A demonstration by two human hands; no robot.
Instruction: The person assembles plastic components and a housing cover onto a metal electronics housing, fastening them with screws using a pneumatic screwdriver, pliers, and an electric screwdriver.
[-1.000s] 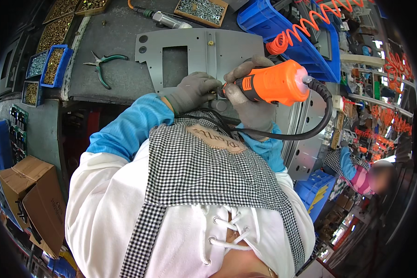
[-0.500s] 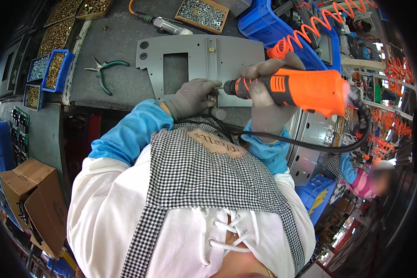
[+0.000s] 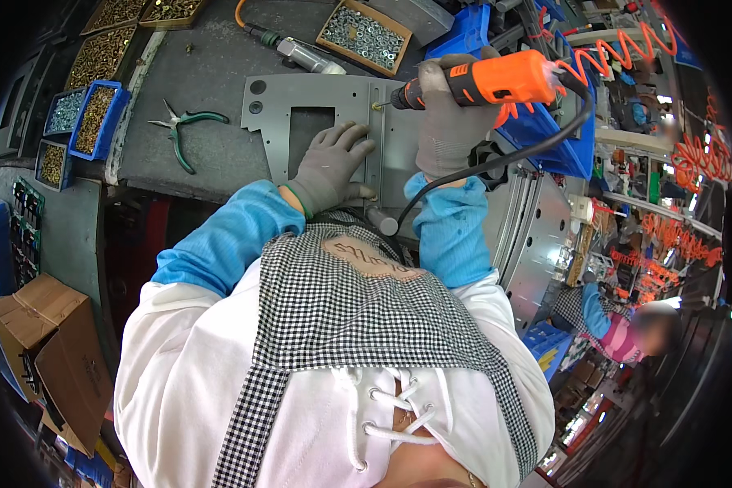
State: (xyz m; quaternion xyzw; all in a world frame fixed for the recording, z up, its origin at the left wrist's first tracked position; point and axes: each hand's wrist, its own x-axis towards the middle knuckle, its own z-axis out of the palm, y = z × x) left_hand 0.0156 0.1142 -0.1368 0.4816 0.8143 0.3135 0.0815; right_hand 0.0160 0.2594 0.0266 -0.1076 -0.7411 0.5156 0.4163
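Observation:
A grey sheet-metal plate (image 3: 317,102) with a rectangular cut-out lies on the dark bench. My left hand (image 3: 331,163), in a grey glove, presses flat on the plate's near edge beside a metal rail. My right hand (image 3: 447,114), also gloved, grips an orange and black electric screwdriver (image 3: 496,81). Its bit touches a small brass screw (image 3: 376,105) near the plate's far right part. A black cable runs from the tool down past my right sleeve.
Green-handled pliers (image 3: 183,130) lie left of the plate. Trays of screws (image 3: 364,28) and blue bins (image 3: 89,118) line the bench's far and left sides. Stacked metal panels (image 3: 537,236) stand at right. A cardboard box (image 3: 45,350) sits low left. Another person (image 3: 618,333) works at right.
My right hand has carried the screwdriver up and away from my body to the screw on the plate's far part. My left hand has spread flat on the plate.

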